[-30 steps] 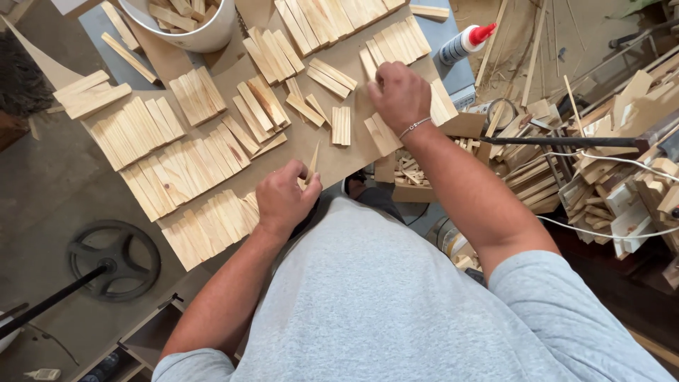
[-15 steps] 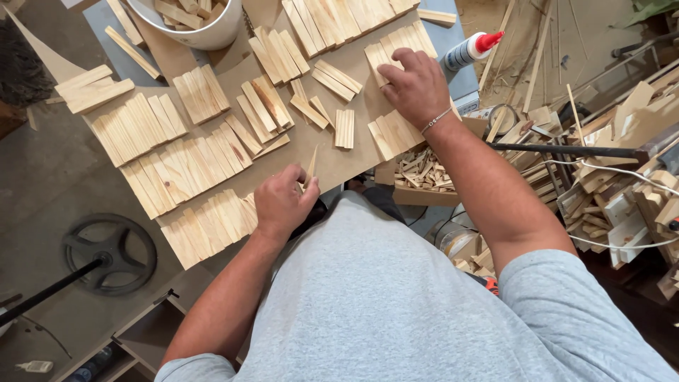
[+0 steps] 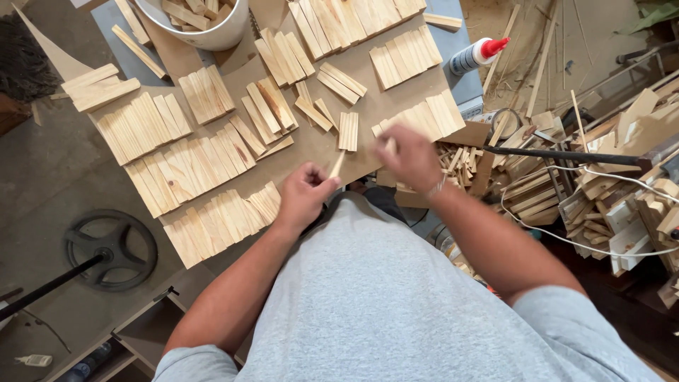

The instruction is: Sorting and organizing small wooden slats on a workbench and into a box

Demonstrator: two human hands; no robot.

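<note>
My left hand (image 3: 303, 194) grips a thin pointed wooden strip (image 3: 337, 165) at the near edge of a brown cardboard sheet (image 3: 322, 145). My right hand (image 3: 409, 157), blurred by motion, holds a small pale wood piece (image 3: 388, 145) close to the left hand, with a bracelet on its wrist. Rows of flat pine slats (image 3: 191, 159) lie on the cardboard, and another row (image 3: 424, 117) sits just beyond my right hand.
A white bucket (image 3: 205, 28) with wood offcuts stands at the top. A white glue bottle (image 3: 478, 55) with a red cap lies at the upper right. A box of small scraps (image 3: 460, 159) and piled lumber (image 3: 622, 184) fill the right. A black wheel (image 3: 109, 249) lies on the floor, left.
My right hand left the slat rows at the far right and came back toward me with a small wood piece. My left hand with the strip moved slightly right.
</note>
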